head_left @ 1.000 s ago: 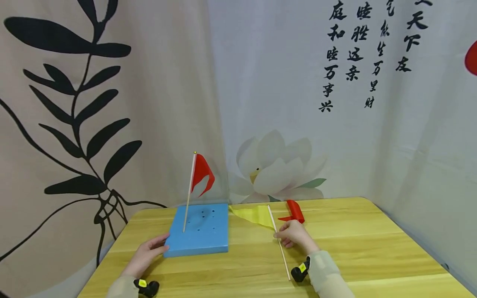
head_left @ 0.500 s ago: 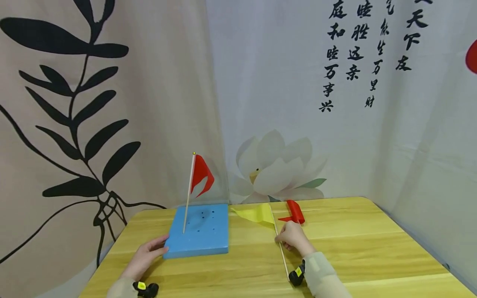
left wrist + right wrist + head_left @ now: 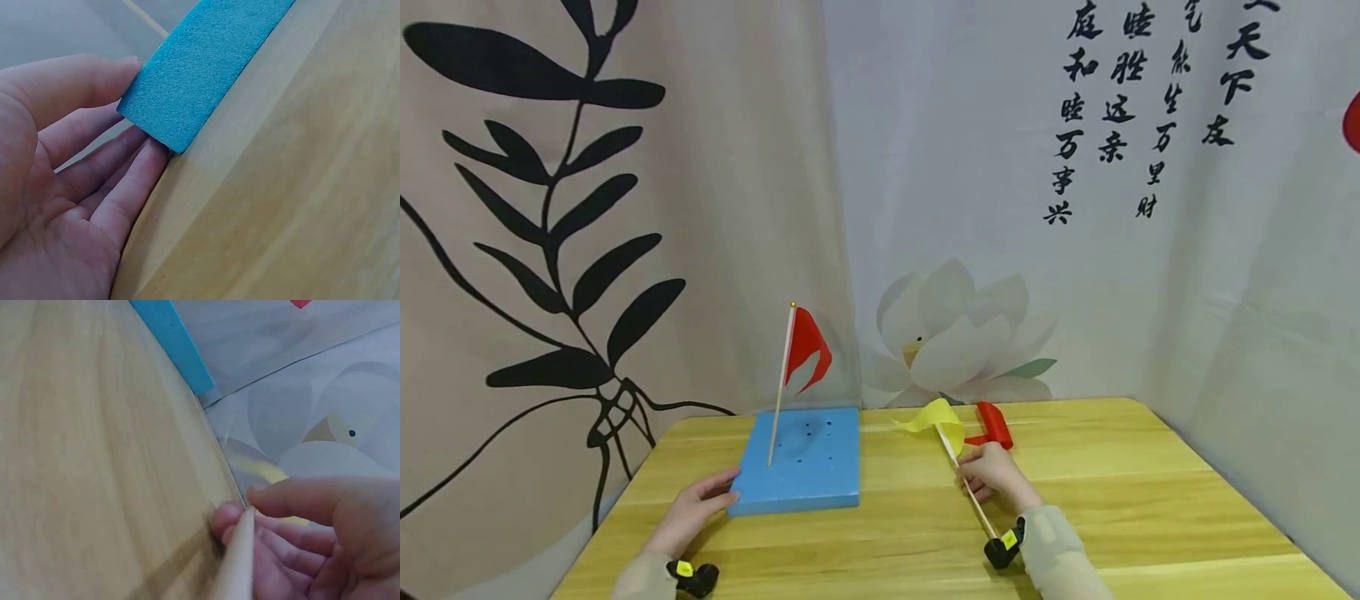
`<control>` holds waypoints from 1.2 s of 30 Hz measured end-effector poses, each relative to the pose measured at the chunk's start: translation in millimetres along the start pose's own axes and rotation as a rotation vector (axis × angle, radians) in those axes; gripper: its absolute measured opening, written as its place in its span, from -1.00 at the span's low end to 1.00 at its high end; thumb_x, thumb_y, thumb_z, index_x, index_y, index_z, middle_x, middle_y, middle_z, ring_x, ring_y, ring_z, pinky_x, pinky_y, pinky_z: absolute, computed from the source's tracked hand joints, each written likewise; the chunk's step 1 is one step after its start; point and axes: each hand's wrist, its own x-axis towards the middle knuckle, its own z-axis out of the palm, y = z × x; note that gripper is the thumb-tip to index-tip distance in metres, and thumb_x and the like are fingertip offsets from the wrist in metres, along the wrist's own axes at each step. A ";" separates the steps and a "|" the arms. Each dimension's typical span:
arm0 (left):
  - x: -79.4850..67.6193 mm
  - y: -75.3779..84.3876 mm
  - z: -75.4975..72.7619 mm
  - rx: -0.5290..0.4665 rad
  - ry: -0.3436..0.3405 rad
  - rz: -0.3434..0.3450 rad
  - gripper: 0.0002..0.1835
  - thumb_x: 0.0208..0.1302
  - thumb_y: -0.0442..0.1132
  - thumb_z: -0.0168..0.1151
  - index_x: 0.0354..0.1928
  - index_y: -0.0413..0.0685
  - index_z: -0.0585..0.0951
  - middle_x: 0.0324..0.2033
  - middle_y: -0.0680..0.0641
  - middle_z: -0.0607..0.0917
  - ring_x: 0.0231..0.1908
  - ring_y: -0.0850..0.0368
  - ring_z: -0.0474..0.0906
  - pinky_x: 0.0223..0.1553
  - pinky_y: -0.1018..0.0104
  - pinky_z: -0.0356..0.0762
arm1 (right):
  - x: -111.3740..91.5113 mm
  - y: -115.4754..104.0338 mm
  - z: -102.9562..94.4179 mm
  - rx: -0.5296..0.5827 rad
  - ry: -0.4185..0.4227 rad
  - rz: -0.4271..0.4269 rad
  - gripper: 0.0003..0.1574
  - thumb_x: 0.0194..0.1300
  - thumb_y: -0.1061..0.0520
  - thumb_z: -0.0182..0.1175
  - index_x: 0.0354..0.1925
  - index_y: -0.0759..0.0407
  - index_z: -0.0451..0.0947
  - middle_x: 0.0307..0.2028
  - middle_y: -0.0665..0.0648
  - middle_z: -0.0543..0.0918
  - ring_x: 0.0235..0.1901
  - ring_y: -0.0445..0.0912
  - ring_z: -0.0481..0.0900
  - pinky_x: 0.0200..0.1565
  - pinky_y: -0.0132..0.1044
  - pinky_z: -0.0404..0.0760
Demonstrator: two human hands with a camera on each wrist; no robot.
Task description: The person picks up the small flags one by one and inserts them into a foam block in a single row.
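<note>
A blue foam block (image 3: 820,487) with several small holes lies on the table, and a red flag (image 3: 805,346) stands nearly upright in it. My left hand (image 3: 695,508) touches the block's left edge near the front corner; the left wrist view has thumb and fingertips against the foam block (image 3: 194,81), fingers fairly straight. Right of the block, my right hand (image 3: 996,475) pinches the wooden stick of a yellow flag (image 3: 936,421) between thumb and fingers. The stick slants, flag end away from me, and its yellow cloth droops. Up close, the right wrist view shows the stick (image 3: 237,562) in the grip.
A rolled red flag (image 3: 995,425) lies on the wooden table (image 3: 1150,500) just beyond my right hand. Behind the table's far edge hangs a printed curtain (image 3: 752,208). Each wrist wears a small black camera (image 3: 694,577).
My right hand has lifted and tilted the yellow flag, so its cloth now curls up and droops instead of lying spread to the left. The left hand stays at the block.
</note>
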 end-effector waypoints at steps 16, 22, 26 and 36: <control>4.4 -2.2 1.0 -0.019 0.002 0.003 -0.30 0.30 -0.07 0.29 0.37 -0.28 0.35 0.33 -0.34 0.33 0.26 -0.29 0.29 0.15 -0.12 0.39 | 13.5 -17.7 -5.8 0.147 0.180 -0.065 -0.65 0.25 0.32 0.19 -0.01 0.50 0.53 -0.46 0.22 0.68 -0.51 0.03 0.67 -0.53 -0.16 0.68; 3.3 0.1 1.5 -0.008 0.015 -0.002 -0.30 0.30 -0.05 0.29 0.37 -0.26 0.35 0.33 -0.34 0.34 0.25 -0.28 0.30 0.14 -0.11 0.41 | 12.0 -31.8 -6.7 0.203 0.193 -0.105 -0.65 0.29 0.28 0.20 0.04 0.41 0.53 -0.33 0.30 0.68 -0.42 0.17 0.68 -0.51 -0.14 0.69; -9.1 5.4 5.4 0.007 0.031 -0.003 -0.29 0.30 -0.03 0.28 0.38 -0.26 0.35 0.32 -0.35 0.34 0.25 -0.29 0.30 0.14 -0.13 0.41 | 1.2 -42.3 -9.3 0.240 0.187 -0.122 -0.64 0.30 0.28 0.22 0.05 0.39 0.52 -0.30 0.30 0.67 -0.36 0.26 0.66 -0.50 -0.14 0.70; -42.2 10.8 19.0 -0.008 0.053 -0.027 -0.29 0.30 -0.05 0.28 0.38 -0.27 0.34 0.33 -0.35 0.31 0.27 -0.31 0.27 0.16 -0.14 0.39 | -9.3 -53.9 -22.1 0.276 0.180 -0.169 -0.68 0.29 0.31 0.22 0.01 0.39 0.53 -0.34 0.24 0.66 -0.48 0.06 0.66 -0.38 0.04 0.70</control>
